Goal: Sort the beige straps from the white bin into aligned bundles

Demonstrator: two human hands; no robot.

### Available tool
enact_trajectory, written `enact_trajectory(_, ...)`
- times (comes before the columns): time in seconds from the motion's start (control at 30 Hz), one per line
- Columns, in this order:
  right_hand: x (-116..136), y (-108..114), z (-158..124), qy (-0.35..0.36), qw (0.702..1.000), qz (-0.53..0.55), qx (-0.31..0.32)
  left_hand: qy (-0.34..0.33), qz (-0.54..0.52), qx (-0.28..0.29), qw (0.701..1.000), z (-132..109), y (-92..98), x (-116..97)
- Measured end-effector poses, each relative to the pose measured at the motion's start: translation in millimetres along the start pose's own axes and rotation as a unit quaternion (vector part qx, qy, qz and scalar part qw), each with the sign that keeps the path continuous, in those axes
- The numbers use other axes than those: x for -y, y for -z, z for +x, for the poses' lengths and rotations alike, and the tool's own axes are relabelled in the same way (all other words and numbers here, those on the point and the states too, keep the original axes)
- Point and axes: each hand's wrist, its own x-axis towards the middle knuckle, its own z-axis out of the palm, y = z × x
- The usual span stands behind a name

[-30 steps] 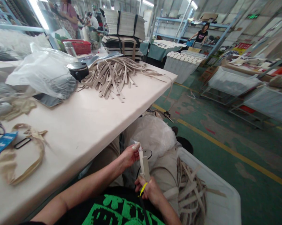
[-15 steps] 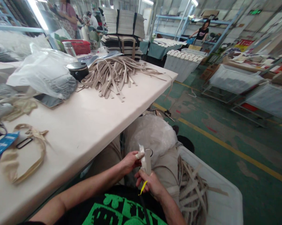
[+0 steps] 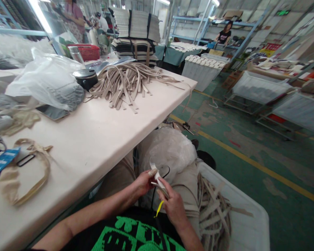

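Above my lap, my left hand pinches a narrow white strip whose material I cannot make out. My right hand is closed on the end of a beige strap, tilted beside the white strip, its fingers touching the strip's lower part. A thin black cord loop curves out just beyond the fingers. Something yellow and narrow hangs by my right wrist on a dark cord. Under both hands lies a clear plastic bag over my knees.
Left of me stands a pale table bearing a heap of beige straps, a dark lidded pot and a plastic bag. At my right is a white bin with more straps. Co-workers are in the background.
The beige strap, upright before, has turned and tilted in my right hand. My right fingers have moved up to the white strip. My left hand has shifted slightly left.
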Motion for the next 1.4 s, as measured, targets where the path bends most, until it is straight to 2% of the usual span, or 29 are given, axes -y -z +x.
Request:
enact_trajectory(0.13,-9.9,6.9,1.5,-0.058,0.997,-0.052,-0.005,-0.025,-0.008,-0.021,0.999,-1.8,-1.5,-4.8)
enact_trajectory(0.27,-16.7,28.8,-8.3,-0.096,0.990,-0.063,0.080,-0.067,-0.018,-0.042,0.997,-5.9,2.4,-20.3)
enact_trajectory(0.37,-10.7,42.9,-20.2,-0.109,0.986,-0.059,0.108,-0.072,-0.020,-0.063,0.995,-11.1,8.9,-26.1)
enact_trajectory(0.47,1.4,40.4,-19.6,-0.113,0.984,-0.089,0.102,-0.062,-0.007,-0.051,0.997,-19.7,7.7,-17.4)
enact_trajectory(0.57,11.8,25.7,-2.8,-0.092,0.989,-0.080,0.079,-0.066,0.024,0.008,0.998,-29.3,-3.3,-2.9)
enact_trajectory(0.63,15.4,19.6,8.9,-0.069,0.992,-0.072,0.078,-0.075,0.039,0.037,0.996,-33.0,-9.7,-0.3)
enact_trajectory(0.7,15.7,22.4,14.1,-0.056,0.991,-0.079,0.094,-0.080,0.031,0.024,0.996,-33.1,-10.3,-7.3)
enact_trajectory(0.8,11.6,38.7,9.6,-0.067,0.984,-0.103,0.127,-0.080,-0.009,-0.036,0.996,-29.6,-0.8,-25.0)
enact_trajectory(0.87,9.2,47.2,5.6,-0.082,0.981,-0.118,0.133,-0.075,-0.019,-0.054,0.996,-27.4,5.5,-28.7)
enact_trajectory(0.93,8.7,47.2,6.1,-0.088,0.980,-0.125,0.127,-0.064,-0.009,-0.041,0.997,-26.2,6.0,-21.3)
enact_trajectory(1.07,7.2,34.0,15.5,-0.062,0.985,-0.113,0.113,-0.047,0.016,0.003,0.999,-24.1,-6.8,0.2)
enact_trajectory(1.13,3.1,34.1,16.6,-0.062,0.986,-0.108,0.115,-0.064,0.007,-0.010,0.998,-23.5,-10.5,-1.1)
enact_trajectory(1.27,0.3,49.6,11.1,-0.092,0.980,-0.136,0.110,-0.099,-0.027,-0.035,0.994,-29.1,-7.1,-14.1)
enact_trajectory(1.4,19.6,50.8,11.6,-0.058,0.982,-0.155,0.088,-0.102,0.034,0.015,0.994,-42.0,-15.7,-9.7)
